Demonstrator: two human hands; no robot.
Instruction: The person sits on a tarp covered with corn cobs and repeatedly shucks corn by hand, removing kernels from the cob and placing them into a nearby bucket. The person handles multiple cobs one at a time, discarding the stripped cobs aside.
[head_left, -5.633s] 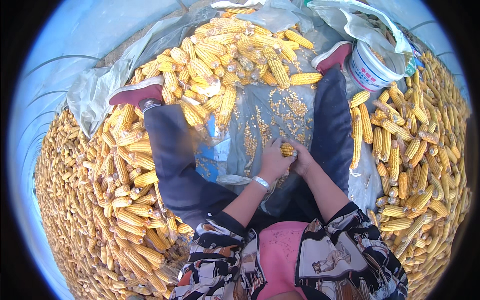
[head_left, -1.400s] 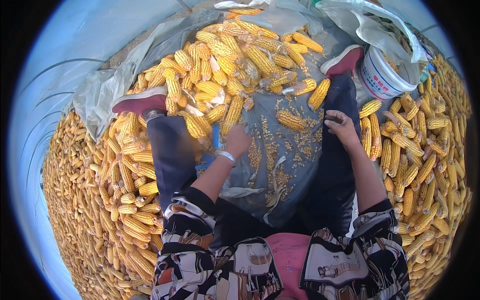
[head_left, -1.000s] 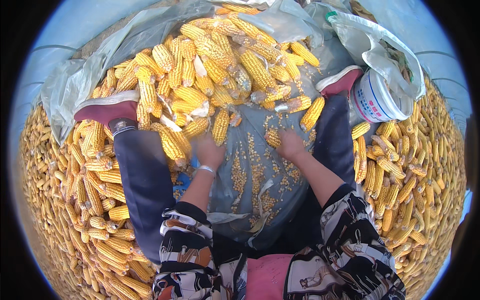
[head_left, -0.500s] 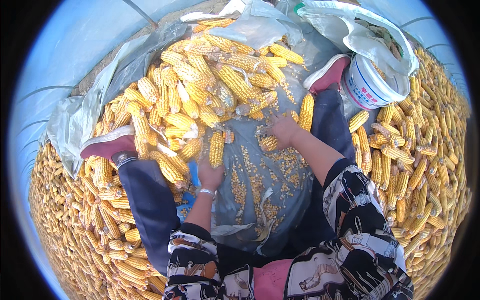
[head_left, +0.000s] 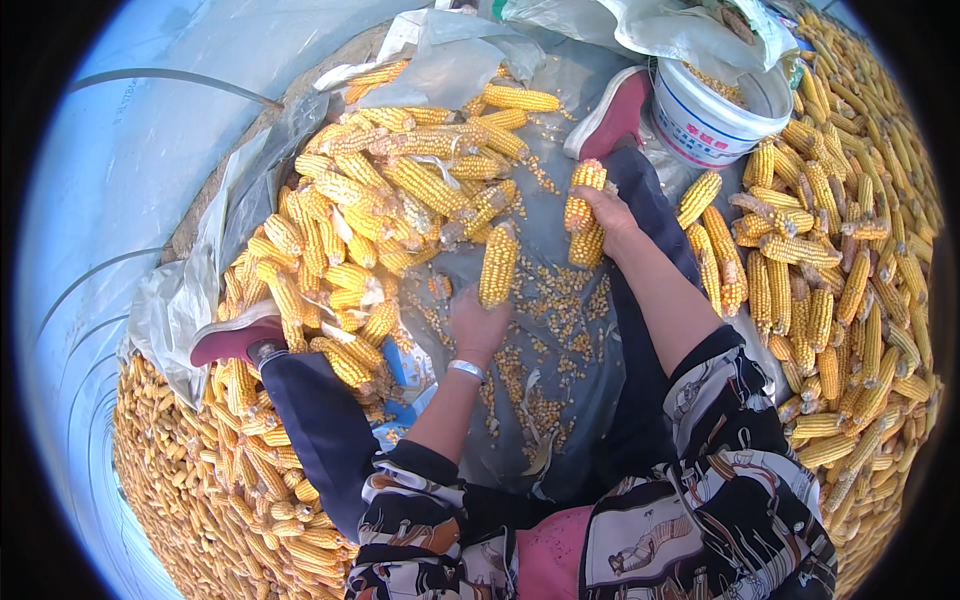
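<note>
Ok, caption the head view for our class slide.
Left hand holds a corn cob, right hand a second cob, with loose kernels on a grey sheet.

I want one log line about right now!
left hand: holding corn ear | right hand: holding another corn ear | loose kernels: scattered on grey sheet | white bucket: beside right shoe

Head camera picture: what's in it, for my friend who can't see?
A person's left hand holds a yellow corn cob, and the right hand grips at least one other cob. Loose kernels lie on a grey sheet between the legs, with corn heaps around.
</note>
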